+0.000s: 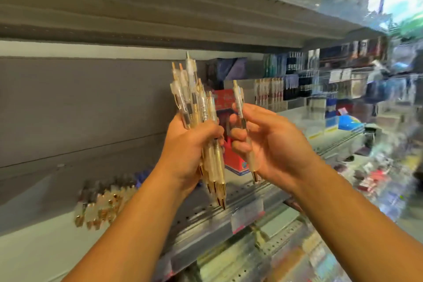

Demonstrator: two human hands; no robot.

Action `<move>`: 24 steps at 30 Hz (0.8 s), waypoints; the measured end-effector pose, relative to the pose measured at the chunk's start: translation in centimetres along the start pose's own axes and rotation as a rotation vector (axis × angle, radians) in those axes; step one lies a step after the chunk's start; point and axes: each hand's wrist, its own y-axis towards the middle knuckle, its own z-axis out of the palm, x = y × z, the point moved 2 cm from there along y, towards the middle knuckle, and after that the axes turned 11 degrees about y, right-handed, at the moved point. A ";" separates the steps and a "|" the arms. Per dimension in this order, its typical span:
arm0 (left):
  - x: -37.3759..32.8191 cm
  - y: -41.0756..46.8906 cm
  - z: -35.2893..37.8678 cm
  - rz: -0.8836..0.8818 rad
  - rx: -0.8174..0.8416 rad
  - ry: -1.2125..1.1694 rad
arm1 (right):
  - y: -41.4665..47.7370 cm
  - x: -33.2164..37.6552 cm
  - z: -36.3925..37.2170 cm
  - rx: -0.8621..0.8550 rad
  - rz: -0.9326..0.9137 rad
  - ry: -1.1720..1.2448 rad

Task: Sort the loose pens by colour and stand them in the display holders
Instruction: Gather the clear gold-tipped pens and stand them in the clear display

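Note:
My left hand (186, 146) grips a bundle of several clear pens with gold tips (196, 107), held upright with the tips pointing down. A single clear pen with a gold tip (240, 107) stands upright in my right hand (267, 142), just right of the bundle. Several more loose pens (105, 201) lie in a blurred pile on the shelf (45, 247) at the lower left. Clear display holders (270, 94) with pens standing in them are further back on the right.
A red box (229, 151) stands on the shelf behind my hands. The shelf's metal front rail with a price tag (247, 215) runs below. Another shelf (160, 7) hangs overhead. Blurred stationery packs (375, 178) fill the right side.

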 end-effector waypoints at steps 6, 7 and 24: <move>2.1 1.3 9.7 -0.017 -0.012 0.037 | -2.9 7.9 -7.6 -0.133 -0.095 -0.018; 2.5 1.5 11.4 -0.017 -0.020 0.045 | -3.3 9.3 -9.1 -0.154 -0.103 -0.036; 11.1 8.8 23.3 -0.085 -0.211 0.228 | 0.9 19.0 -25.0 -0.027 -0.087 -0.319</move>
